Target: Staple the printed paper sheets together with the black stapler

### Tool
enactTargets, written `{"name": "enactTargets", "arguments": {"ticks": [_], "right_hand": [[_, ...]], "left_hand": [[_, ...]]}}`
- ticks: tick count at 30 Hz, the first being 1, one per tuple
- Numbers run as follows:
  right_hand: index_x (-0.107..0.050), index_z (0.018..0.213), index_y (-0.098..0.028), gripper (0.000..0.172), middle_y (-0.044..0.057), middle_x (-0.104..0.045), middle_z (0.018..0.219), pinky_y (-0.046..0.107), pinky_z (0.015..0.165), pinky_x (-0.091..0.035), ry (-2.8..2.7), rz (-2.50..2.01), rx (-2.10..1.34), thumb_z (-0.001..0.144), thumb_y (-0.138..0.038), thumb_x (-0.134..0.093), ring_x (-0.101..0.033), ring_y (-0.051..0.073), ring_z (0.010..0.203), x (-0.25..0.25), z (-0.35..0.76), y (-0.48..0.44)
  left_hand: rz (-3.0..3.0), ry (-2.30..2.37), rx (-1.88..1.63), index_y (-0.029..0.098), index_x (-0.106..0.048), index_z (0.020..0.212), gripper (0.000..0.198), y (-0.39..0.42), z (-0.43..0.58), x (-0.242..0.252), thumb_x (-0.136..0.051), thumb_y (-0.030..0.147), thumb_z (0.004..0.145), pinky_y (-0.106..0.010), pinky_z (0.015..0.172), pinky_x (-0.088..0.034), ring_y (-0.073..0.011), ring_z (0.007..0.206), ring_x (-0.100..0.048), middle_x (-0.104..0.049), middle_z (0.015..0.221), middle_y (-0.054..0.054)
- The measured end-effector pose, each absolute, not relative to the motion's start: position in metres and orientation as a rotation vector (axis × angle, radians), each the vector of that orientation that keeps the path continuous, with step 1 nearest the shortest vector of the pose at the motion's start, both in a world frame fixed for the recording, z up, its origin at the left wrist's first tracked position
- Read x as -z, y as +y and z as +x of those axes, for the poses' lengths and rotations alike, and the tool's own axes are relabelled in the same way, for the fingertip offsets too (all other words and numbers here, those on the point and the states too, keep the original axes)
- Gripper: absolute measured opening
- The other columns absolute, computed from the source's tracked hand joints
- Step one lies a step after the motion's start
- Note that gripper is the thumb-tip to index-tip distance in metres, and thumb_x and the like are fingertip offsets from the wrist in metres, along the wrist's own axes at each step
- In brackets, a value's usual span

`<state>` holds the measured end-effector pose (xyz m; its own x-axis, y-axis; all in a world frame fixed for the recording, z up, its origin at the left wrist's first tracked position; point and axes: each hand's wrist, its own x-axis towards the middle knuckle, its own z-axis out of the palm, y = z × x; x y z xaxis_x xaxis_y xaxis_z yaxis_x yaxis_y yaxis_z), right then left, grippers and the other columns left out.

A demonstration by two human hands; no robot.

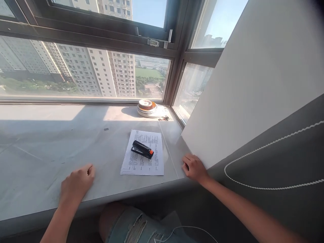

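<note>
My left hand (77, 182) rests as a loose fist on the pale windowsill (83, 148), left of the papers, and nothing shows in it. On the sill's right front edge, beside the white wall, my right hand (194, 167) is also curled closed with nothing visible inside. Between the two hands lie printed sheets of paper (157, 165), neatly stacked. A black stapler (142, 149) with an orange end lies slantwise on top of them, touched by neither hand. Behind the papers and to their left is a small grey strip (106, 129), perhaps staples.
Round stacked items (149, 108), white and amber, stand near the window corner, with small dark bits (164, 118) beside them. A white wall panel (253, 67) slants up at the right. A beaded cord (225, 170) hangs in a loop above my right forearm.
</note>
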<state>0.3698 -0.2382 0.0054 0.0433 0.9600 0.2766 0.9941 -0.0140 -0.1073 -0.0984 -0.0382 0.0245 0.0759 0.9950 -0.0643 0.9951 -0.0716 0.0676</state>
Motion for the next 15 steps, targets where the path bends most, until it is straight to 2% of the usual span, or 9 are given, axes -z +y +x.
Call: {"name": "enactTargets", "arguments": {"ticks": [6, 15], "right_hand": [[-0.049, 0.075, -0.021, 0.016, 0.005, -0.057, 0.082, 0.034, 0.075, -0.030, -1.999, -2.059, 0.162, 0.087, -0.010, -0.047, -0.048, 0.020, 0.079, -0.005, 0.372, -0.238], [-0.053, 0.075, -0.021, 0.015, 0.006, -0.059, 0.082, 0.034, 0.076, -0.028, -1.976, -2.035, 0.202, 0.087, -0.011, -0.050, -0.049, 0.021, 0.083, -0.002, 0.373, -0.239]], "left_hand": [[2.226, 2.116, 0.143, 0.024, -0.050, 0.073, 0.029, -0.044, -0.095, -0.028, -0.034, 0.035, 0.094, -0.033, 0.065, -0.027, -0.0242, 0.066, -0.047, -0.061, 0.075, -0.007], [2.322, 2.154, 0.093, 0.023, -0.061, 0.079, 0.039, -0.050, -0.086, -0.036, -0.029, 0.036, 0.098, -0.032, 0.068, -0.029, -0.0243, 0.071, -0.049, -0.060, 0.079, -0.008]]}}
